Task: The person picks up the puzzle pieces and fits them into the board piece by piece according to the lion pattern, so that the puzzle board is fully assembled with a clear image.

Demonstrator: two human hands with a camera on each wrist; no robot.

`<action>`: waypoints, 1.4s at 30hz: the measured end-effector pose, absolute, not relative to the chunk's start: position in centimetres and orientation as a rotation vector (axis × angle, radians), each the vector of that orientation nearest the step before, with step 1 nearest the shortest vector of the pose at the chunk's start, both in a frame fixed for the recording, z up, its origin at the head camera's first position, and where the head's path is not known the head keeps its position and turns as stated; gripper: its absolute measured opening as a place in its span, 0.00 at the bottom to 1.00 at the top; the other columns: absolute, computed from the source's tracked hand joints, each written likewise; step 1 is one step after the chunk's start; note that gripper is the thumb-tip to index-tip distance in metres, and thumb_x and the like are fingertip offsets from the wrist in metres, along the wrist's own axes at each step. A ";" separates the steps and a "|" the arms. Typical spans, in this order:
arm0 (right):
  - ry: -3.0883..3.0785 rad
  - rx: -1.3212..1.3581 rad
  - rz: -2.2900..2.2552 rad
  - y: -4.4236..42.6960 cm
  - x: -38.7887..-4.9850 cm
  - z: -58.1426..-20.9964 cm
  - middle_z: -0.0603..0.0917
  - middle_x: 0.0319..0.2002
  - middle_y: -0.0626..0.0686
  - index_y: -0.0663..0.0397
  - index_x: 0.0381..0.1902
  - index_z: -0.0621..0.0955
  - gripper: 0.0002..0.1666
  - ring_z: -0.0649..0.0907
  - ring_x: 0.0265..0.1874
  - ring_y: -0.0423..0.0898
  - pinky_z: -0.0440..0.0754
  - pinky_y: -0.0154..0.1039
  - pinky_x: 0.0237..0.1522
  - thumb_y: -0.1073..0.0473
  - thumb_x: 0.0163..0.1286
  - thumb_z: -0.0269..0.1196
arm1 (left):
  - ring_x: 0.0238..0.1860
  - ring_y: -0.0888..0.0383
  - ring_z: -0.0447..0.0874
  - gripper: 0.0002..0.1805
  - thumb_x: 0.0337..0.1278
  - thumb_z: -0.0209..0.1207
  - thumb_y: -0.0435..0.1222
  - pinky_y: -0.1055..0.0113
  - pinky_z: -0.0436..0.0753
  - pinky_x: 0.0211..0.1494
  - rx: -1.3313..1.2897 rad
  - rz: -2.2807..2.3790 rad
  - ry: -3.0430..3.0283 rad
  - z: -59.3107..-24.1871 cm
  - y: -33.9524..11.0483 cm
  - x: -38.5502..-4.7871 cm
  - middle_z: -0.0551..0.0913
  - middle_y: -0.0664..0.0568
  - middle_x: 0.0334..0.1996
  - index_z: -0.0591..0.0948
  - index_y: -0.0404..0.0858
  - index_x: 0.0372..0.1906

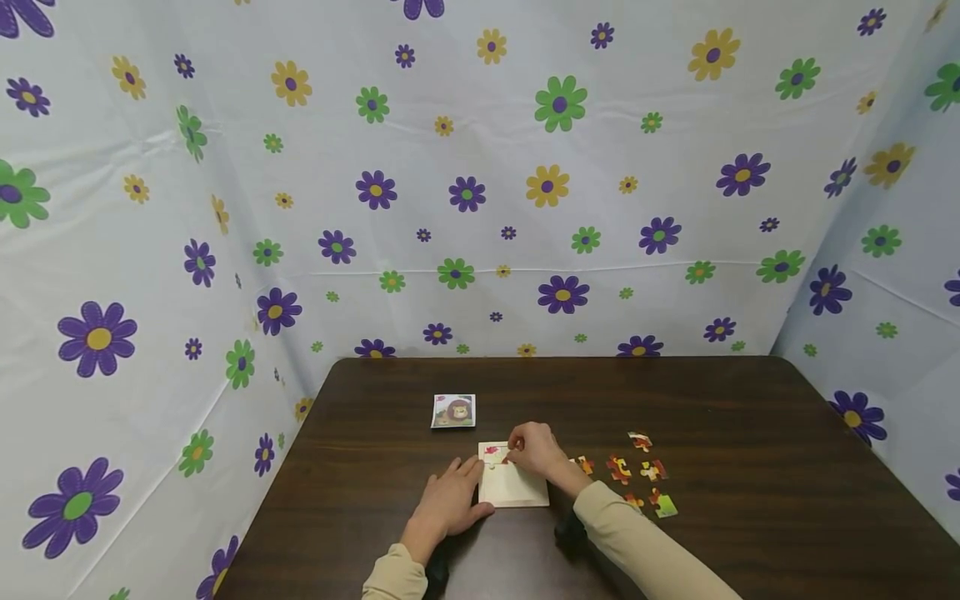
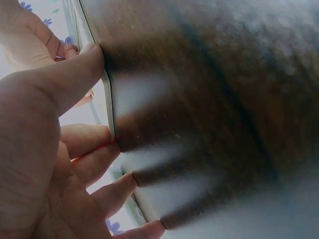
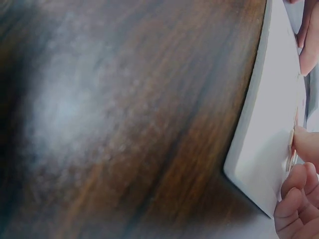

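A pale square puzzle board (image 1: pixel 517 490) lies on the table, with a piece showing a pink patch (image 1: pixel 492 451) set in its upper left corner. My left hand (image 1: pixel 450 498) rests along the board's left side, fingers extended and thumb at the lower left corner; the left wrist view shows the thumb and fingertips against the edge. Over the upper part of the board, my right hand (image 1: pixel 537 450) pinches a small puzzle piece (image 3: pixel 290 145) between thumb and fingers, and most of that piece is hidden. Several loose puzzle pieces (image 1: pixel 618 469) lie right of the board, some partly behind the right forearm.
A small card with a lion picture (image 1: pixel 453 412) lies beyond the board, to its left. The dark wooden table (image 1: pixel 750 500) reaches back to a white curtain with printed flowers (image 1: pixel 510 167), which also hangs at both sides.
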State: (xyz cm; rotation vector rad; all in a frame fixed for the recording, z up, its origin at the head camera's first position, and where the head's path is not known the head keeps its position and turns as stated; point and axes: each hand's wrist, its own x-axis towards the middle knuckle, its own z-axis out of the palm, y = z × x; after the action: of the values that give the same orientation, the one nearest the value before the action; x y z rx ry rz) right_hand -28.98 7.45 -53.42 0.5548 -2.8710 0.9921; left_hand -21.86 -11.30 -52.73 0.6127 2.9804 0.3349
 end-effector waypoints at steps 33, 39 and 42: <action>-2.658 0.939 0.839 9.1 -28.8 -54.7 0.83 0.28 0.52 0.60 0.29 0.86 0.04 0.80 0.28 0.42 0.78 0.34 0.30 0.66 0.55 0.71 | 0.64 0.41 0.69 0.37 0.55 0.61 0.56 0.36 0.72 0.53 0.608 0.284 2.981 -53.0 -11.5 -22.0 0.72 0.46 0.64 0.72 0.38 0.65; -2.666 0.900 0.847 8.8 -28.8 -54.9 0.85 0.27 0.51 0.59 0.27 0.86 0.03 0.82 0.28 0.43 0.80 0.36 0.31 0.65 0.56 0.71 | 0.65 0.41 0.68 0.37 0.55 0.62 0.55 0.36 0.71 0.53 0.612 0.302 2.972 -52.8 -11.4 -21.9 0.72 0.46 0.65 0.72 0.38 0.65; -2.683 0.866 0.859 8.7 -28.8 -54.9 0.85 0.27 0.51 0.58 0.26 0.86 0.02 0.82 0.28 0.42 0.80 0.36 0.32 0.66 0.56 0.71 | 0.65 0.41 0.68 0.37 0.56 0.62 0.55 0.36 0.71 0.53 0.615 0.296 2.976 -52.7 -11.4 -21.9 0.72 0.47 0.65 0.72 0.38 0.65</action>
State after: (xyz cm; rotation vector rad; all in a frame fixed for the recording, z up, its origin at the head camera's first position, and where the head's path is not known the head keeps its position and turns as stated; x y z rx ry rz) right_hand -28.84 8.70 -54.87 0.8661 -2.6834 0.8594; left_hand -21.93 -11.42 -52.74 0.6146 2.9757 0.2956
